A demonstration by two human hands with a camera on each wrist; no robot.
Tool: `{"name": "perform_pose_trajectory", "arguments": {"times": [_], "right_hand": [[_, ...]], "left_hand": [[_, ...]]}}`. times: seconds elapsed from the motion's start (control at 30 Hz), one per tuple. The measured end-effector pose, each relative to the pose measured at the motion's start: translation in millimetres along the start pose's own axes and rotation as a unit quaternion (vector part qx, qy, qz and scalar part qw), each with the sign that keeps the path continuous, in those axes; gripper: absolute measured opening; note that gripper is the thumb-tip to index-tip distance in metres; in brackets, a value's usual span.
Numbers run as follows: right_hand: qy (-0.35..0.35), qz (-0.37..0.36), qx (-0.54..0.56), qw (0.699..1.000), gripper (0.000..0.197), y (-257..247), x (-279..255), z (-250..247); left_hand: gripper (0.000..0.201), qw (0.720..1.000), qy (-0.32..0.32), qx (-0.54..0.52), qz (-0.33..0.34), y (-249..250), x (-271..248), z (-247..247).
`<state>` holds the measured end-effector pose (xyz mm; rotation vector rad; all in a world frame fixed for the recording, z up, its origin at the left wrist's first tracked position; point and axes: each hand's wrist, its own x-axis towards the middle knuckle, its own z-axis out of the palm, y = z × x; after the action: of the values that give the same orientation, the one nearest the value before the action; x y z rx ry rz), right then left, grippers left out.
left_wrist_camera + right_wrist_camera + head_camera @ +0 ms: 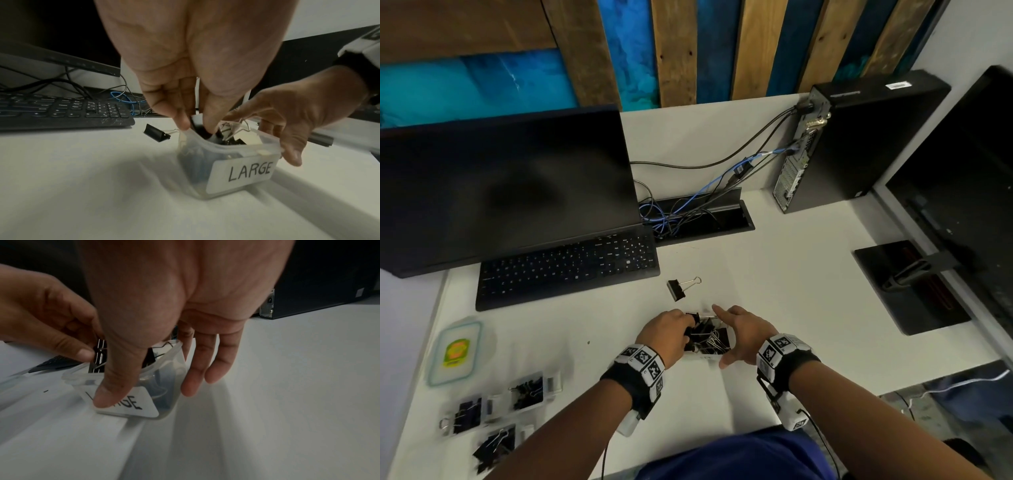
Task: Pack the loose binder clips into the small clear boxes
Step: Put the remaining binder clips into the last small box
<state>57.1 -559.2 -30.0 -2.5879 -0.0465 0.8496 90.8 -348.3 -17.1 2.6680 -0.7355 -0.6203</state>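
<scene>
Now left hand (666, 334) pinches binder clip (99, 353) inside box (193, 170); right hand (743, 337) clasps box.

Black marker-tiled wristbands (641, 366), blue shirt (739, 457)

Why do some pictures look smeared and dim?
Head view: the boxes at lower left are blurred, the loose clip is sharp. Left wrist view: the desk is streaked, yet the box label reads LARGE. Right wrist view: dim, mostly filled by the right hand.
</scene>
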Motion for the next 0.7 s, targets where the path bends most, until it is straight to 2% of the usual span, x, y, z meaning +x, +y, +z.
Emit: {"name": "perform_pose_trajectory", "arguments": {"times": [0.1,0.23,0.3,0.37,0.53,0.7], "right_hand": [[0.001,0.001,0.006,1.0,0.12,-0.2,0.0,0.5],[-0.001,0.001,0.004,1.0,0.12,0.3,0.8,0.7],[0.0,0.0,0.002,1.0,0.12,0.2,0.6,0.9],[0.002,-0.001,0.0,1.0,0.12,0.3,0.3,1.6],[0.001,-0.001,0.002,1.0,0.12,0.9,1.7,1.0],[0.002,0.002,0.004,1.0,0.12,0.7,2.4,1.7]], "left_hand": [[0.031,1.0,0.013,-0.006,-0.011,1.0,0.5,2.3],[0.04,0.995,0.044,-0.083,-0.039,-5.5,-0.6,4.0],[0.033,0.994,0.057,-0.082,-0.035,-7.2,0.1,6.0],[0.026,0.996,0.059,-0.06,-0.034,-7.0,2.8,6.8],[0.022,0.998,-0.01,0.055,-0.014,-4.7,7.0,0.7],[0.024,0.993,-0.022,0.12,0.0,-0.1,9.5,-2.8]]}}
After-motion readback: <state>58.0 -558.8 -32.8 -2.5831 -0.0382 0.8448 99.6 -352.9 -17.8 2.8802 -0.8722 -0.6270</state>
